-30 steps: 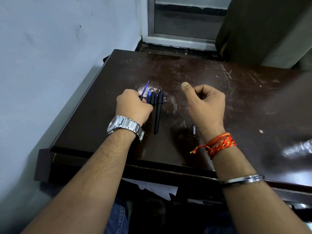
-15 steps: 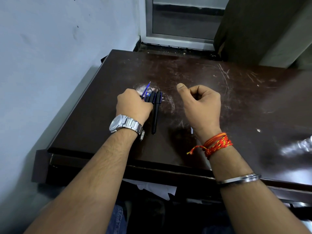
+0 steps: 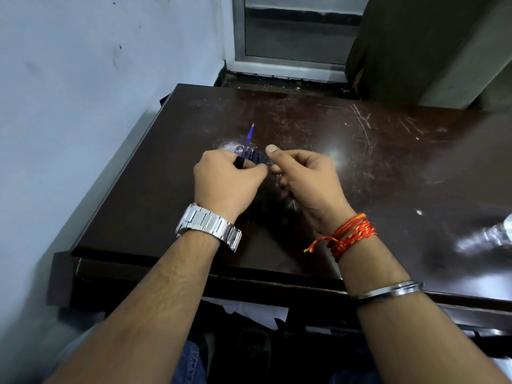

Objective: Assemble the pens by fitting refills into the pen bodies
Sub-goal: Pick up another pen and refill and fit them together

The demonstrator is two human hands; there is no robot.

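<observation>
My left hand point(image 3: 225, 181) grips a black pen body, and a blue refill point(image 3: 248, 138) sticks out of it, pointing up and away from me. Just to its right, a few black pens point(image 3: 257, 157) show between my two hands over the dark table point(image 3: 360, 162). My right hand point(image 3: 304, 178) sits close against the left, fingers curled and thumb raised beside the black pens. I cannot tell whether the right hand holds one of them. The lower lengths of the pens are hidden under both hands.
A pale wall runs along the table's left edge. A metal-framed door stands behind the far edge, and a dark curtain hangs at the back right. White paper point(image 3: 249, 311) lies below the near edge. Something shiny point(image 3: 487, 236) sits at the table's right side.
My right hand has moved left until it meets the left hand and the black pens. The pen that lay on the table is now hidden under my hands. The refill points higher.
</observation>
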